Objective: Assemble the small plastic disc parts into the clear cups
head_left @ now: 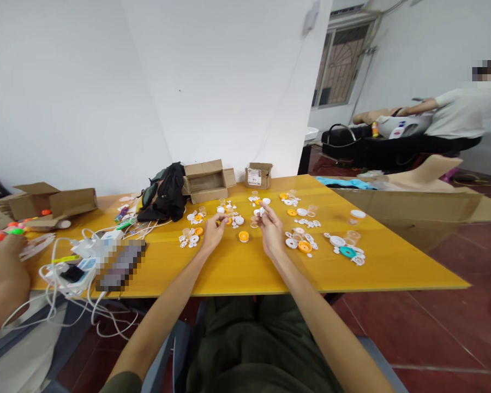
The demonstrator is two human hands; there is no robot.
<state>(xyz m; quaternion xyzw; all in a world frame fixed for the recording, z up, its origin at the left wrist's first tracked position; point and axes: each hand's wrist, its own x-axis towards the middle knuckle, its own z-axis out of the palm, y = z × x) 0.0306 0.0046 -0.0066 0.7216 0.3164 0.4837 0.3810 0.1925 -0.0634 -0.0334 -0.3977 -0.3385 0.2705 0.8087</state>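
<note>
Over the middle of the wooden table, my left hand (215, 230) has its fingers bent together into a pinch. Whatever is between its fingertips is too small to make out. My right hand (271, 228) faces it, fingers curled in, with small white bits at the tips; I cannot tell which are held and which lie behind. Between and just below the hands lies a round orange-and-white piece (243, 236). A white disc (239, 220) lies right of my left fingertips. Beside my right hand is a group with an orange ring (305, 247) and a white disc (291, 243).
More groups of plastic parts dot the table (229, 273), one with a teal ring (347, 251). Cardboard boxes (207, 183) and a black bag (167, 194) stand behind. Left are a phone (121, 266), cables and another person's hand (8, 256). Someone sits far right.
</note>
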